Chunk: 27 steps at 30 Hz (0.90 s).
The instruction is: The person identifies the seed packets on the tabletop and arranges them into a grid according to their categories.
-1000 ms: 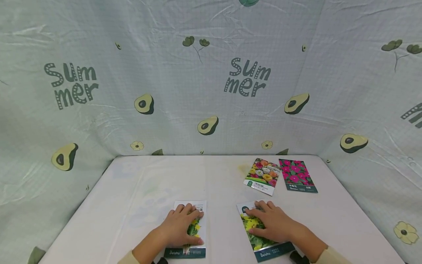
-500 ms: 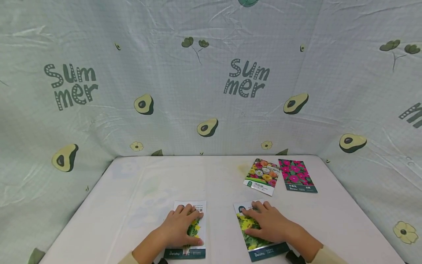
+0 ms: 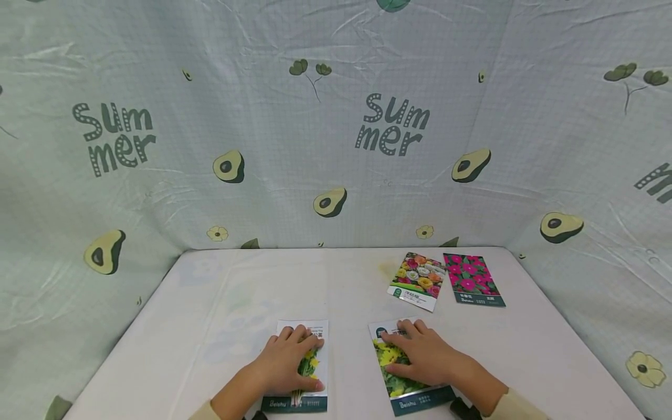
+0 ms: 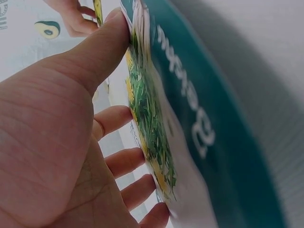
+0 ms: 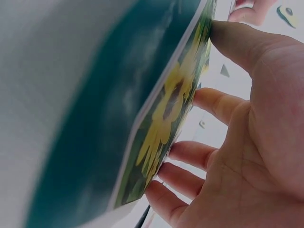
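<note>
Two seed packets lie flat near the table's front edge, one under each hand. My left hand rests spread on a white packet with green leaves and yellow flowers; its fingertips and thumb touch the face, covering much of the picture. Beneath my right hand lies a packet with yellow flowers and a dark teal band, turned slightly askew. In the right wrist view, the right thumb and fingertips press on its printed face, fingers spread apart.
Toward the back right lie a packet with multicoloured blooms and a packet with pink flowers, side by side. They are on the white table. A pale curtain with avocado prints surrounds the table's back and sides.
My right hand has slid the yellow-flower packet a little to the left across the table. The left hand and its packet have stayed in place.
</note>
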{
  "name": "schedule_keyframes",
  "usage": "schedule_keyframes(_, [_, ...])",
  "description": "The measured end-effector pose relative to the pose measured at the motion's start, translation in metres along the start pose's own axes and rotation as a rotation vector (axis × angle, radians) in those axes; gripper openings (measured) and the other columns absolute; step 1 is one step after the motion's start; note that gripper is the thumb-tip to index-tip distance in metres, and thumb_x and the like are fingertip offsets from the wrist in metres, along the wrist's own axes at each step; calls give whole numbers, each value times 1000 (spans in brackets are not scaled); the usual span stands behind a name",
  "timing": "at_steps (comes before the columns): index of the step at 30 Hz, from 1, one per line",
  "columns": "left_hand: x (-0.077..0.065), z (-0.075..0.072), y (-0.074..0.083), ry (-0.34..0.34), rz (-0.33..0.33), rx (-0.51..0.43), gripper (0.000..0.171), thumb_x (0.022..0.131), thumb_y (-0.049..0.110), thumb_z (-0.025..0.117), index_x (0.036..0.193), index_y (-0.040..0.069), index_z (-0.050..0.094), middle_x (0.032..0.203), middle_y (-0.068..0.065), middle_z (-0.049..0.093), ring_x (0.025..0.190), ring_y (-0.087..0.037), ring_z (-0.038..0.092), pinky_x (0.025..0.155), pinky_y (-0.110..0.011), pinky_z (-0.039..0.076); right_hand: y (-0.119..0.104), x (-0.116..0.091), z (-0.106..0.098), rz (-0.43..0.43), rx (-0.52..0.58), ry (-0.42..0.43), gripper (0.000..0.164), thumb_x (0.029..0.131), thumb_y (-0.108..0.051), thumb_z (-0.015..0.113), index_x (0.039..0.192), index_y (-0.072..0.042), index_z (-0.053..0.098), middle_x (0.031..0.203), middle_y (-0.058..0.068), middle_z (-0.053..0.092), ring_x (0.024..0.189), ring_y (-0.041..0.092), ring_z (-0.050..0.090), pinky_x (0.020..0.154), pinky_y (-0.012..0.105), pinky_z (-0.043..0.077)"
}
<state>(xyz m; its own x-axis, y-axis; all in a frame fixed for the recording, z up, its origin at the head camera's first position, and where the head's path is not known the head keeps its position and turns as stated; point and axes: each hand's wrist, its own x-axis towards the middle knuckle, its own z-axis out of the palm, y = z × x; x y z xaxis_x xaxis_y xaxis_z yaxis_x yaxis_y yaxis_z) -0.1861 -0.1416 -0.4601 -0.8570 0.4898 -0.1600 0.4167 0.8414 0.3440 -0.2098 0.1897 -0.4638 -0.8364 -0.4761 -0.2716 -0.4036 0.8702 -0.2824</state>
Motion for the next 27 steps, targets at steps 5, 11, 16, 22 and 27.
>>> schedule_keyframes(5, [1,-1,0,-3,-2,-5,78,80,64,79,144,25,58,135,-3,48,119,-28,44,87,-49,39,-2,1,-1,-28,-9,-8,71,92,-66,63,154,-35,47,153,11,44,132,33,42,109,61,39])
schedule_keyframes(11, [1,-2,0,-6,-6,-16,78,79,63,80,143,24,58,134,-3,49,119,-29,43,88,-50,39,-5,2,-1,-51,-15,2,71,92,-67,62,153,-35,48,151,10,45,129,29,44,106,58,41])
schedule_keyframes(16, [1,-1,0,-2,-4,-13,78,79,63,80,143,24,58,135,-3,49,119,-29,44,89,-50,39,-7,5,0,-51,-20,-2,71,92,-68,61,153,-35,48,151,11,46,129,30,45,106,58,42])
schedule_keyframes(22, [2,0,-2,2,-1,-6,78,79,63,80,144,25,58,136,-4,49,119,-29,44,88,-50,40,-11,8,0,-48,-24,-12,71,92,-68,61,154,-35,48,153,12,45,132,32,45,107,60,41])
schedule_keyframes(27, [3,0,-2,-3,-14,-8,79,79,64,79,144,25,58,136,-3,49,119,-28,43,89,-50,40,-14,10,1,-53,-45,-10,71,92,-69,60,154,-36,47,152,11,46,132,32,45,106,59,42])
